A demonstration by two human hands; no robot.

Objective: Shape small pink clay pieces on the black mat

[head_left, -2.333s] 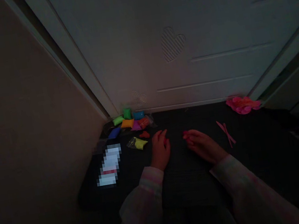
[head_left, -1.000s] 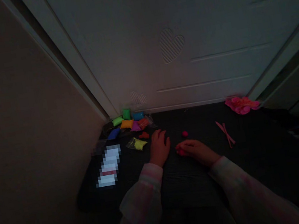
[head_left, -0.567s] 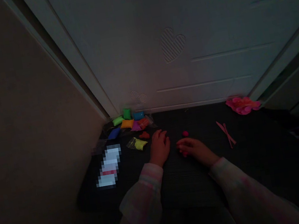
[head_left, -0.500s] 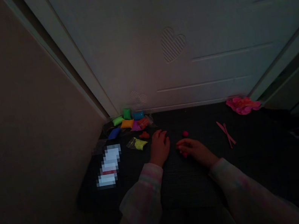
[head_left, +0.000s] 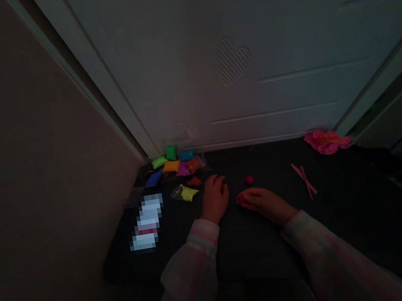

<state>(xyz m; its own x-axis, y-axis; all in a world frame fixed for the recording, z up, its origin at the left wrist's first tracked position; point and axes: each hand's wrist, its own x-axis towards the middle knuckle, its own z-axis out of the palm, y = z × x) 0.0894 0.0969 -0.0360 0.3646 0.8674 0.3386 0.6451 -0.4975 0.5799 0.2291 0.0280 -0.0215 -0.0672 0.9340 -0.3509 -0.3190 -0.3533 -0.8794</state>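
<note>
My left hand (head_left: 215,200) lies palm down on the dark table, its fingers loosely stretched, with nothing visible in it. Beside it are a small orange lump of clay (head_left: 194,182) and a bag of yellow clay (head_left: 188,193). Just to the right, my right hand (head_left: 266,204) has its fingers closed on pink clay (head_left: 240,199), which shows at the fingertips; the rest is hidden under the hand. A small pink clay ball (head_left: 249,180) sits on the table a little beyond that hand.
Several bags of coloured clay, including an orange bag (head_left: 171,166) and a blue bag (head_left: 154,179), lie at the back left. A blurred bright rectangle (head_left: 147,222) is at the left. Two crossed pink sticks (head_left: 305,180) and a pink-orange frilly item (head_left: 327,141) are at right. A white door (head_left: 192,95) stands behind.
My right hand has turned slightly and its fingers have closed more. Pink clay that showed beneath the fingers now shows at their tips. My left hand has hardly moved.
</note>
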